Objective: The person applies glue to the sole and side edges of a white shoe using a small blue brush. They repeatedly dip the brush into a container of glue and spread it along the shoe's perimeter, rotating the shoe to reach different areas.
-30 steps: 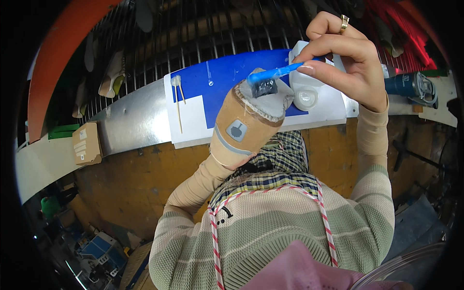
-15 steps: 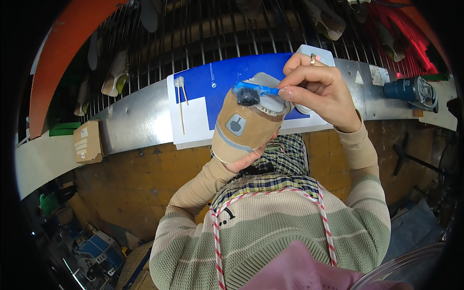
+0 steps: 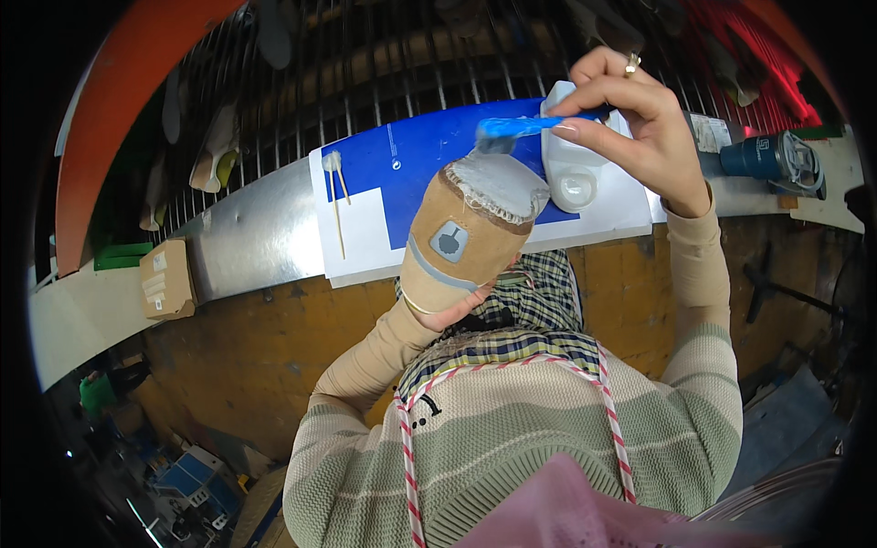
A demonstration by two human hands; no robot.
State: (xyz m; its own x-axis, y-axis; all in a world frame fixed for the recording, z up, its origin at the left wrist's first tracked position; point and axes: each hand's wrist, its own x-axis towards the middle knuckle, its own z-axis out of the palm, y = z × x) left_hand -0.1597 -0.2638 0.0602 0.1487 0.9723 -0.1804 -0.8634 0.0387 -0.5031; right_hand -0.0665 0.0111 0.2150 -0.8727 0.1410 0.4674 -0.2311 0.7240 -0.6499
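Note:
My left hand (image 3: 454, 313) is closed round the lower part of a tan and brown shoe upper (image 3: 470, 219), holding it tilted with the light grey, stitched underside facing up. A grey stripe and a grey patch mark its side. Between the thumb and fingers of my right hand (image 3: 630, 119) is a blue-handled brush (image 3: 521, 127). Its bristles hang at the far edge of the underside; whether they touch I cannot tell. Just beneath the right hand, a white plastic container (image 3: 577, 164) with a round opening stands on the blue and white sheet (image 3: 438, 137).
Two thin wooden sticks with a whitish tip (image 3: 336, 187) lie on the sheet's left. A metal ledge (image 3: 265, 219) runs under it. Beyond is a rack of metal rods (image 3: 365, 64) with several shoe parts. A cardboard box (image 3: 167, 279) is left, a dark blue tumbler (image 3: 763, 157) right.
My right hand has moved up and to the right, carrying the brush from the upper's near edge to its far edge. The white container is now more exposed. My left hand stays nearly still.

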